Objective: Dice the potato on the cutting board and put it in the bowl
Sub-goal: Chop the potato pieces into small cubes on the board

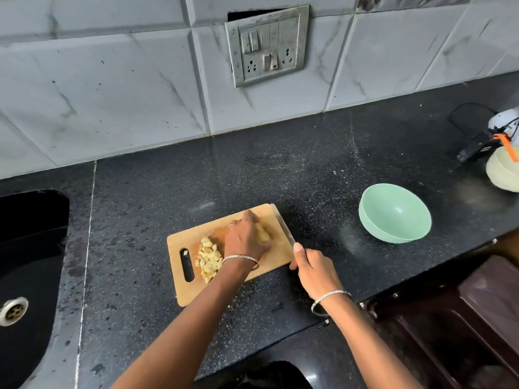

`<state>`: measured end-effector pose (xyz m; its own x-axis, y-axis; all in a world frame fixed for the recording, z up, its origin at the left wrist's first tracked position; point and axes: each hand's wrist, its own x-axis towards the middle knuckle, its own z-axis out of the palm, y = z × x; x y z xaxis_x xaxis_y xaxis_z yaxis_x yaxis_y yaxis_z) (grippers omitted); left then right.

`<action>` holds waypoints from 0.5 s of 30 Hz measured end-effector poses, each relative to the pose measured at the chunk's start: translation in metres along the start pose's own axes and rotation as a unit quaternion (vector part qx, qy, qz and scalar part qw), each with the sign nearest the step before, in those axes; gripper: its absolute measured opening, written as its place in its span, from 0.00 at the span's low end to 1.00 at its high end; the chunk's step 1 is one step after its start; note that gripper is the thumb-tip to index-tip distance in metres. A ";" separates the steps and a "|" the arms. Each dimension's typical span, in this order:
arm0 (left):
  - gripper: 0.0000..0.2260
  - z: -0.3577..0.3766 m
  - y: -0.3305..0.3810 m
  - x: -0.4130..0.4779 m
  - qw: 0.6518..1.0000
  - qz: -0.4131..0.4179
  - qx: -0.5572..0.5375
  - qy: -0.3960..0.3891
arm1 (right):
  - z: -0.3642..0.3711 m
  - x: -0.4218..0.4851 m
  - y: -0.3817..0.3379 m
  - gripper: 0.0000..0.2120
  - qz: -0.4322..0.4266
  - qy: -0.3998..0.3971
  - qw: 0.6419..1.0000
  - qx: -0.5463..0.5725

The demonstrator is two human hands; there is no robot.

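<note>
The uncut chunk of potato sits on the right half of the wooden cutting board, under the left hand. The fingers curl over it from the left and pin it down, I'd say so it won't roll under the blade. The heap of diced potato lies to the left of that hand, by the board's handle slot, likely pushed aside to leave cutting room.

The right hand is wrapped round the handle of a knife, which hides the handle, with one finger stretched forward towards the blade. The blade runs along the board's right edge, just right of the chunk and not in it, so it looks lined up for a cut rather than mid-stroke.

On the dark speckled bench the mint-green bowl waits to the right, apart from the board and with nothing in it; it is on the knife hand's side, handy for scraping the dice across. A black sink is set into the bench at far left.
</note>
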<state>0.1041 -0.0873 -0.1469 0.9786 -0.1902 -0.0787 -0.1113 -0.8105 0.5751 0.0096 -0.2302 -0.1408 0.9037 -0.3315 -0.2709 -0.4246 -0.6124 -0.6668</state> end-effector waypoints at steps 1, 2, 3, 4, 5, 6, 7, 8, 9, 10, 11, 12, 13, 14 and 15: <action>0.23 -0.003 -0.004 -0.003 1.000 0.000 0.001 -0.002 | 0.002 -0.005 -0.002 0.26 -0.012 0.001 1.000 -0.007; 0.22 -0.005 -0.007 -0.005 1.000 0.001 0.006 -0.004 | 0.004 -0.009 -0.005 0.26 -0.025 -0.002 1.000 -0.015; 0.22 -0.007 -0.011 -0.008 1.000 0.004 0.012 -0.005 | 0.007 -0.013 -0.007 0.25 -0.037 -0.007 0.999 -0.025; 0.23 -0.008 -0.013 -0.010 1.000 0.007 0.015 -0.008 | 0.012 -0.016 -0.009 0.25 -0.045 -0.014 0.998 -0.035; 0.24 -0.008 -0.016 -0.012 1.000 0.008 0.012 -0.012 | 0.016 -0.019 -0.010 0.25 -0.050 -0.020 0.998 -0.042; 0.25 -0.008 -0.018 -0.014 1.000 0.007 0.000 -0.013 | 0.022 -0.021 -0.010 0.25 -0.051 -0.026 0.997 -0.048; 0.26 -0.008 -0.020 -0.015 1.000 0.005 -0.018 -0.013 | 0.027 -0.022 -0.009 0.25 -0.050 -0.030 0.997 -0.053; 0.28 -0.008 -0.021 -0.016 0.999 0.004 -0.034 -0.012 | 0.030 -0.022 -0.008 0.25 -0.048 -0.032 0.997 -0.058; 0.30 -0.007 -0.022 -0.017 0.999 0.007 -0.042 -0.011 | 0.033 -0.022 -0.008 0.25 -0.045 -0.032 0.997 -0.062; 0.31 -0.008 -0.022 -0.017 0.999 0.012 -0.043 -0.011 | 0.034 -0.022 -0.007 0.25 -0.044 -0.030 0.996 -0.065; 0.31 -0.008 -0.022 -0.018 0.999 0.017 -0.041 -0.014 | 0.034 -0.021 -0.008 0.25 -0.044 -0.027 0.996 -0.067; 0.31 -0.010 -0.021 -0.017 0.999 0.021 -0.038 -0.017 | 0.034 -0.021 -0.009 0.25 -0.045 -0.025 0.996 -0.068; 0.31 -0.011 -0.021 -0.017 0.999 0.024 -0.036 -0.022 | 0.033 -0.021 -0.010 0.25 -0.046 -0.023 0.996 -0.068; 0.30 -0.012 -0.021 -0.017 0.999 0.026 -0.035 -0.024 | 0.033 -0.021 -0.011 0.25 -0.047 -0.023 0.996 -0.069; 0.30 -0.012 -0.022 -0.017 0.999 0.028 -0.035 -0.024 | 0.033 -0.021 -0.012 0.25 -0.048 -0.025 0.996 -0.070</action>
<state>0.0924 -0.0594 -0.1482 0.9616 -0.2615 -0.0838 -0.1508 -0.7578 0.6349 -0.0029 -0.1924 -0.1500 0.9410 -0.2322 -0.2463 -0.3356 -0.7356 -0.5885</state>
